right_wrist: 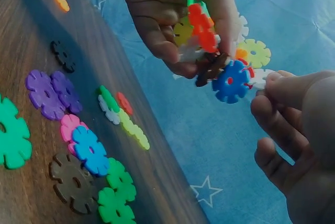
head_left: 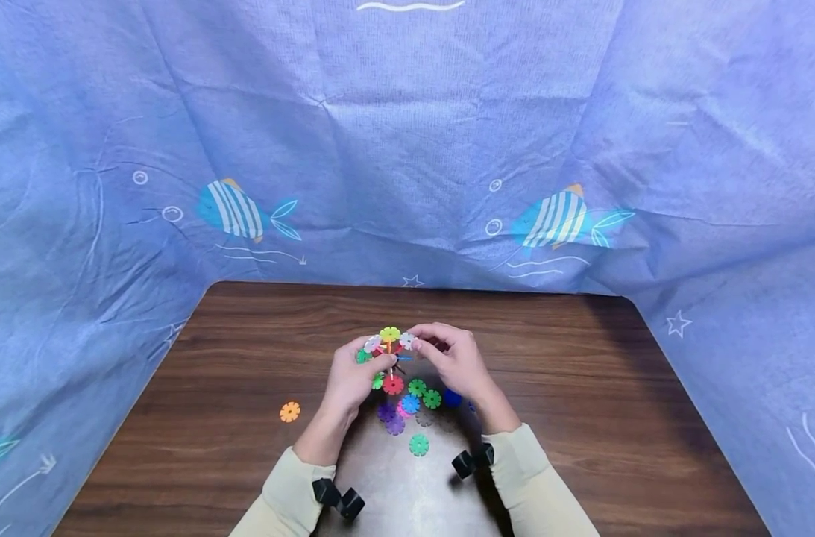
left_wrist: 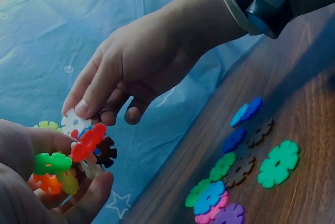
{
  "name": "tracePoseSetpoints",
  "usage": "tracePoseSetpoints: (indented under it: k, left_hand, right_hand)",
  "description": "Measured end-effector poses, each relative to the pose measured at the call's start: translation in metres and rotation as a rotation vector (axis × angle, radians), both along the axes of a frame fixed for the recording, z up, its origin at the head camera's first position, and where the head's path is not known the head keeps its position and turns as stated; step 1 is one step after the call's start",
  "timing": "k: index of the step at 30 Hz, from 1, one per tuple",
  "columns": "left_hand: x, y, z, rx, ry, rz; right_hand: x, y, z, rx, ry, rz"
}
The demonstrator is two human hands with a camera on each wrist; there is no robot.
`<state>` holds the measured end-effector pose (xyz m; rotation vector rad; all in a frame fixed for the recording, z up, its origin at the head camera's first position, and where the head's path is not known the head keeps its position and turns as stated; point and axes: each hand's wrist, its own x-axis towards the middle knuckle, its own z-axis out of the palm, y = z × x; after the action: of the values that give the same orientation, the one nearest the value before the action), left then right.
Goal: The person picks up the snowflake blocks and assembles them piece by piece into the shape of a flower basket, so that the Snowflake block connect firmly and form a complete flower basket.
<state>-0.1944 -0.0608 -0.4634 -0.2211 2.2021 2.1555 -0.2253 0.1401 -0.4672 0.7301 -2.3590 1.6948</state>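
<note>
My left hand (head_left: 349, 379) holds a cluster of interlocked plastic snowflake discs above the table, thumb across its near side. Yellow (head_left: 390, 333), red (head_left: 393, 385), green, orange, brown and blue (right_wrist: 232, 82) discs show in it, joined at angles through their notches. At the cluster's right side, my right hand (head_left: 455, 359) pinches a white snowflake disc (right_wrist: 260, 79) between thumb and index finger. That white disc touches the cluster beside a red one; whether their slots are engaged I cannot tell. In the right wrist view, my other right fingers are loosely bent.
Loose snowflake discs lie on the brown wooden table (head_left: 233, 350) below my hands: purple (right_wrist: 46, 94), blue (right_wrist: 90, 150), dark brown (right_wrist: 73, 183), and several green ones (head_left: 418, 445). An orange disc (head_left: 289, 412) lies apart at left. A blue fish-print cloth (head_left: 407, 149) hangs behind.
</note>
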Motion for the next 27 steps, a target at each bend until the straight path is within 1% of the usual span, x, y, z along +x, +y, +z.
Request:
tracePoseSetpoints:
  k: [5, 8, 11, 14, 16, 20, 23, 25, 27]
  left_hand:
    - [-0.0017, -0.0005, -0.0014, 0.035, -0.004, 0.004]
    - [-0.0017, -0.0015, -0.0013, 0.042, -0.006, -0.01]
    - [-0.001, -0.0027, 0.0001, 0.025, 0.01, -0.022]
    - [-0.0004, -0.0031, 0.002, 0.0, 0.025, -0.051]
    - [-0.0001, -0.0023, 0.003, 0.01, 0.021, -0.073]
    - [0.0011, -0.0004, 0.0039, 0.113, -0.063, -0.14]
    - [0.0021, 0.0004, 0.0049, 0.198, -0.13, -0.209]
    - [0.0024, 0.001, 0.0051, 0.227, -0.154, -0.254]
    - [0.0023, 0.0019, 0.0043, 0.241, -0.171, -0.284]
  right_hand:
    - [0.0005, -0.0025, 0.0008, -0.069, -0.033, -0.012]
    - [0.0016, -0.0025, -0.0002, -0.086, -0.053, -0.011]
    - [0.0023, -0.0022, 0.0001, -0.06, -0.047, -0.02]
    - [0.0021, -0.0018, 0.0017, -0.023, -0.038, -0.029]
    - [0.0015, -0.0015, 0.0031, -0.014, -0.037, -0.041]
    - [0.0, 0.0007, 0.0033, -0.059, -0.046, -0.076]
    - [-0.0013, 0.0039, 0.0032, -0.077, -0.032, -0.1]
    - [-0.0022, 0.0056, 0.0037, -0.066, -0.024, -0.112]
    - [-0.0027, 0.0068, 0.0041, -0.046, -0.016, -0.115]
